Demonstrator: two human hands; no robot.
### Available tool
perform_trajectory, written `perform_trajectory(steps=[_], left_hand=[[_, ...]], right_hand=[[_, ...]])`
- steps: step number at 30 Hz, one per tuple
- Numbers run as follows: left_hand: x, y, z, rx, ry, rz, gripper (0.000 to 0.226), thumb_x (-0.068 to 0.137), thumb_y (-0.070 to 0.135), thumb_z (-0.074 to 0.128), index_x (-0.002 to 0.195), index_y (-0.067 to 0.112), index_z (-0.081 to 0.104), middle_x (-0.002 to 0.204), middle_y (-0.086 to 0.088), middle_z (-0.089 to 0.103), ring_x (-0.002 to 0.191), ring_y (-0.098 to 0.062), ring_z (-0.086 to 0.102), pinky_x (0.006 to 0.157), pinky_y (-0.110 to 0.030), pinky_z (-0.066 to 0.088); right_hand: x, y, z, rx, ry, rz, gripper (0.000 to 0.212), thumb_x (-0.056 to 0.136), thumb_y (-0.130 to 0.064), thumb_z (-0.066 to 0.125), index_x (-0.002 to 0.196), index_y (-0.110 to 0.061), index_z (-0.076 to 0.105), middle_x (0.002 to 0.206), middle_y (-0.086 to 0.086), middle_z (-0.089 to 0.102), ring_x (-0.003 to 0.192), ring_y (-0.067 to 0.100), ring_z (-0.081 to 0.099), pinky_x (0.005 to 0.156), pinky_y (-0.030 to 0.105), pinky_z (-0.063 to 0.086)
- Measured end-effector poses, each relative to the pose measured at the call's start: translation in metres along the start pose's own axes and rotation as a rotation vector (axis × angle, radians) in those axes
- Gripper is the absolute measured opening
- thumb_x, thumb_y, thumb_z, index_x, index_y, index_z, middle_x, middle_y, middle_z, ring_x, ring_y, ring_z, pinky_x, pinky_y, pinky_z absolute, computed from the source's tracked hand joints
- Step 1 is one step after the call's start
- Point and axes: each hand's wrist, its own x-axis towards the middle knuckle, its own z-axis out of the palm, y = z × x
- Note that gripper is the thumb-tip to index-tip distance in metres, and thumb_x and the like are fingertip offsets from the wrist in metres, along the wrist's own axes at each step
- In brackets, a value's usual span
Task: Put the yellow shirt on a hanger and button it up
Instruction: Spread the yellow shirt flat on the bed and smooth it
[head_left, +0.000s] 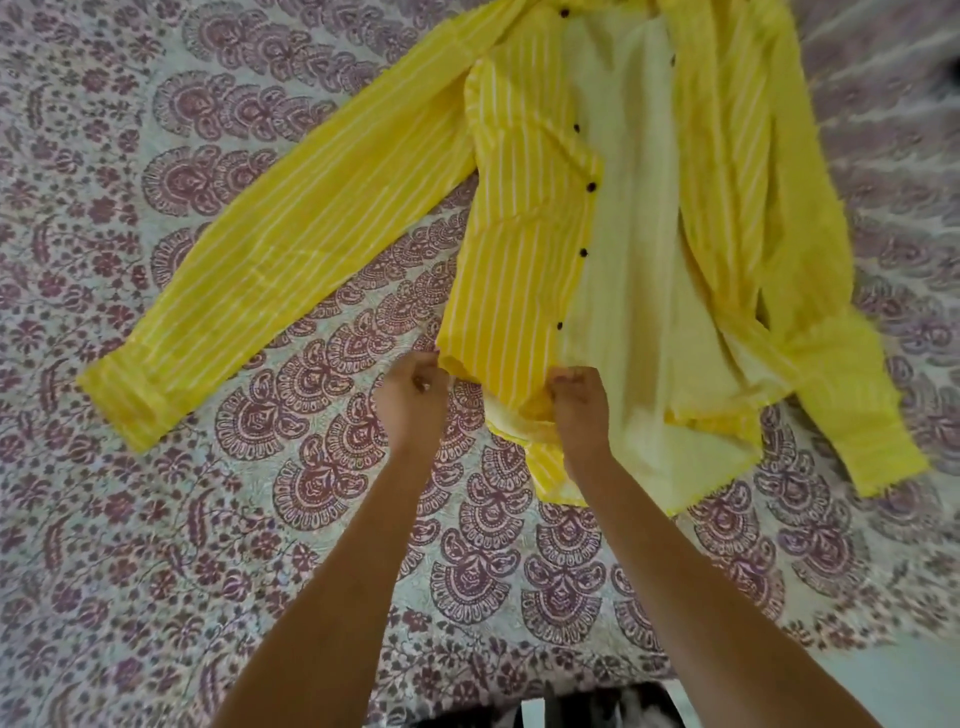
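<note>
The yellow shirt (524, 249) is laid open, front up, on a patterned bedspread (208, 519), towards the far right of the scene. Its pale inner side is exposed between the two striped front panels. One sleeve (270, 260) is stretched out to the left and near, flat on the cloth. The other sleeve (852, 405) is folded down along the right side. A row of dark buttons (592, 185) is seen along the inner edge of the left-hand panel.

The near hem of that panel is held by both hands. The left hand (413, 389) is curled tight, and the hem's left corner is pinched at its fingertips. The right hand (577, 402) is likewise closed, with its fingers folded round the hem just below the button edge. Bunched fabric is gathered beneath it. Both forearms are extended from the near edge, well apart at the elbows and closer at the wrists.
</note>
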Motion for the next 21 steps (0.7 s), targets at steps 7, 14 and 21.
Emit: perform_trajectory(steps=[7, 14, 21], left_hand=[[-0.003, 0.000, -0.024, -0.011, 0.146, 0.250, 0.012, 0.084, 0.002, 0.046, 0.090, 0.006, 0.056, 0.085, 0.000, 0.058, 0.075, -0.012, 0.053, 0.063, -0.026, 0.046], [-0.013, -0.022, -0.007, 0.121, -0.358, -0.253, 0.065, 0.074, 0.008, 0.071, 0.131, 0.017, 0.040, 0.087, 0.003, 0.058, 0.089, -0.019, 0.057, 0.071, -0.025, 0.041], [-0.012, -0.003, 0.023, -0.033, -0.117, -0.507, 0.023, 0.085, 0.007, 0.045, 0.104, 0.005, 0.056, 0.097, -0.020, 0.064, 0.082, -0.036, 0.060, 0.055, -0.040, 0.042]], right_hand=[[-0.001, 0.000, 0.014, -0.058, -0.075, 0.125, 0.016, 0.089, -0.022, 0.055, 0.097, -0.017, 0.043, 0.098, 0.006, 0.054, 0.093, 0.024, 0.056, 0.088, 0.043, 0.048], [0.000, -0.005, 0.014, 0.069, -0.150, 0.178, 0.018, 0.084, -0.027, 0.064, 0.072, -0.020, 0.052, 0.079, 0.004, 0.058, 0.069, 0.019, 0.053, 0.064, 0.041, 0.050], [-0.011, -0.002, -0.009, 0.117, -0.282, 0.044, 0.007, 0.092, -0.015, 0.053, 0.086, -0.018, 0.052, 0.081, 0.000, 0.058, 0.069, 0.008, 0.056, 0.045, 0.014, 0.047]])
